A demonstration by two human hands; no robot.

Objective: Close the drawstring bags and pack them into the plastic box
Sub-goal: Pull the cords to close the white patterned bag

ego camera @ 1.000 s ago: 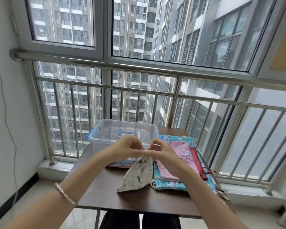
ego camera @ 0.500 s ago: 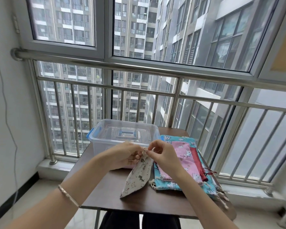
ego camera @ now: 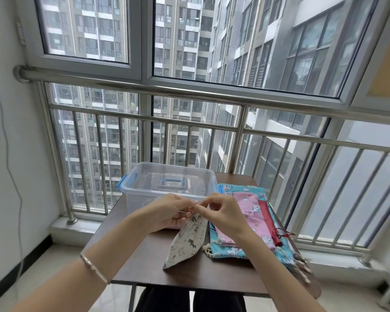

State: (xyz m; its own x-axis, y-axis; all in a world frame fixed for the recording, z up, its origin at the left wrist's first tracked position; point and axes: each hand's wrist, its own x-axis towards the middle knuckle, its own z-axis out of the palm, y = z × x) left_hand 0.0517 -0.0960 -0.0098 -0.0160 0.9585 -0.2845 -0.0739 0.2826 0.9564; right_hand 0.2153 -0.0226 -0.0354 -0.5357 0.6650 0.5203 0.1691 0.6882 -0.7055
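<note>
A cream drawstring bag (ego camera: pixel 188 240) with small animal prints hangs above the brown table (ego camera: pixel 144 262), its bottom corner touching the top. My left hand (ego camera: pixel 167 212) grips its gathered neck, and my right hand (ego camera: pixel 221 212) pinches the drawstring right beside it. Behind my hands stands the clear plastic box (ego camera: pixel 164 185) with blue latches, a lid with a blue handle seen through it. To the right lies a stack of flat bags: a pink one (ego camera: pixel 252 212) and a thin red one (ego camera: pixel 269 221) on a turquoise one (ego camera: pixel 236 252).
A steel railing (ego camera: pixel 189 122) and window run close behind the table. A white wall (ego camera: pixel 7 154) with a hanging cable is on the left. Dark-clothed legs (ego camera: pixel 189 299) show under the table's near edge.
The bag's body has swung from spread flat-on to hanging edge-on and narrower, and the neck looks more tightly gathered. Both hands stay together at the neck, a little lower than before.
</note>
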